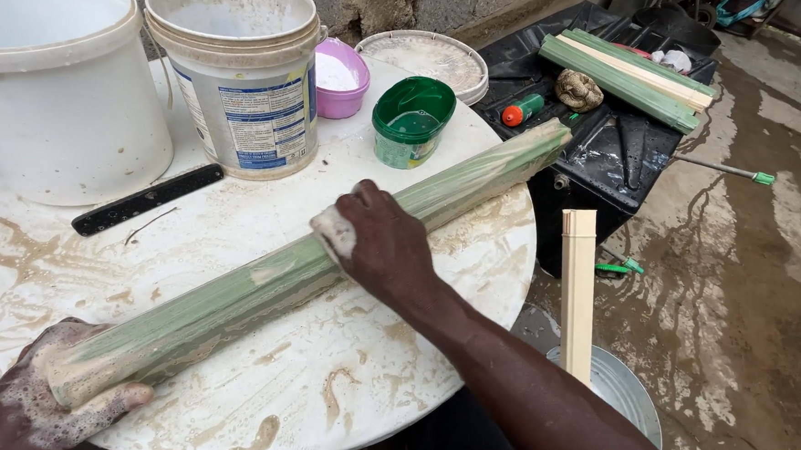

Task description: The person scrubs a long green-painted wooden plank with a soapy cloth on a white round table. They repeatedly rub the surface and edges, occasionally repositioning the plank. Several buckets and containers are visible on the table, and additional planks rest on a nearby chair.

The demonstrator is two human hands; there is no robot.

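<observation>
**A long green bundle lies slantwise, one hand at its end and one at its middle**

We see the green bundle (284, 277), a long roll of pale green strips slick with muddy suds, lying on the round white table (354, 383). Its long axis runs from the lower left of the frame up to the upper right, where its far end juts past the table edge over a black tub (616, 150).

Our left hand (53, 398), coated in foam, sits at the lower-left end, its fingers (108, 402) curled up under the bundle and cupping it. Our right hand (383, 244) rests on top near the middle, fingers pressed together and bent over the far side, with a soapy pad (332, 233) showing beneath them. So the stretch toward the upper right lies beyond the right hand, which is the nearer of the two.

Behind the bundle stand a green tub (411, 119), a labelled bucket (242, 78), a white bucket (51, 97) and a pink bowl (342, 77). A black bar (148, 199) lies at the left. More green strips (630, 76) rest across the black tub.
</observation>
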